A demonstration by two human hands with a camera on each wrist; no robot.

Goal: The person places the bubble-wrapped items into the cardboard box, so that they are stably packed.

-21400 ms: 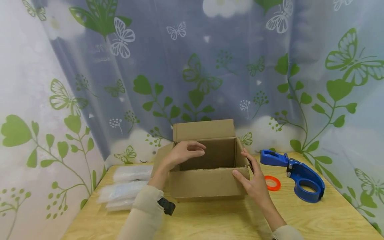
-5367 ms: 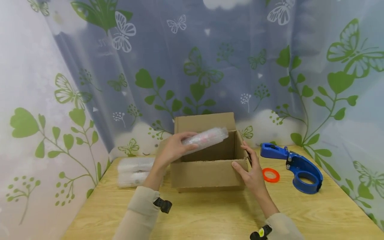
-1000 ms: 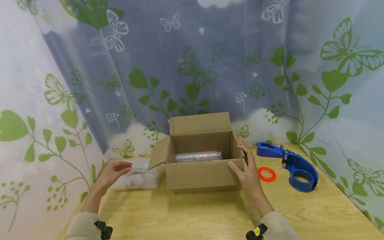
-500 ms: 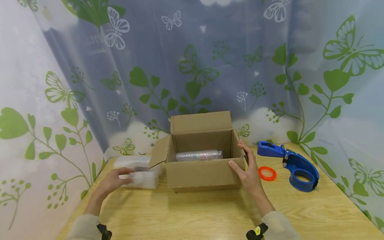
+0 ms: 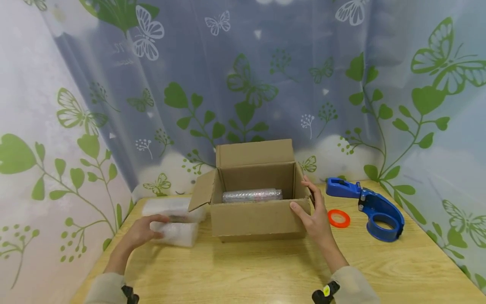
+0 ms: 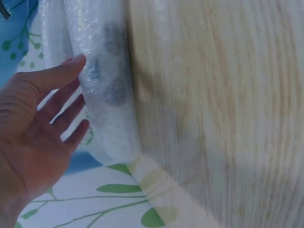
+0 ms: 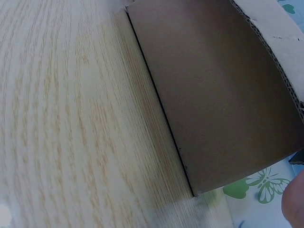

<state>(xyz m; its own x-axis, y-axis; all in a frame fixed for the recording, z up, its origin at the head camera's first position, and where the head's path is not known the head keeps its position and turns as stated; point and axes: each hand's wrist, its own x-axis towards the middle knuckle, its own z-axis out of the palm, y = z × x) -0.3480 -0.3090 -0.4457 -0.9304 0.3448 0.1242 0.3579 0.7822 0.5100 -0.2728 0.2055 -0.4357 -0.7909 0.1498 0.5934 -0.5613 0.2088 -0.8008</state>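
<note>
An open cardboard box (image 5: pixel 258 219) stands in the middle of the table. One bubble-wrapped roll (image 5: pixel 252 195) lies inside it. My right hand (image 5: pixel 315 215) grips the box's right front corner, thumb on the front flap and fingers along the right side. At the left my left hand (image 5: pixel 146 230) holds the near bubble-wrapped roll (image 5: pixel 176 234) by its left end, thumb on the near side. In the left wrist view the thumb presses this roll's (image 6: pixel 107 90) edge and the other fingers reach behind it; dark patches show through the wrap. Another bubble-wrapped roll (image 5: pixel 163 206) lies just behind.
To the right of the box lie a red-orange tape ring (image 5: pixel 339 218) and a blue tape dispenser (image 5: pixel 383 215). The box's left flap (image 5: pixel 202 190) sticks out over the far roll's end. A patterned curtain (image 5: pixel 250 63) closes off the table's (image 5: pixel 258 274) back.
Since the oldest frames, a wrapped roll has gone into the box, carried by the left hand. Over the last second that hand lowered onto the near roll, which now sits slightly askew. Right hand unchanged.
</note>
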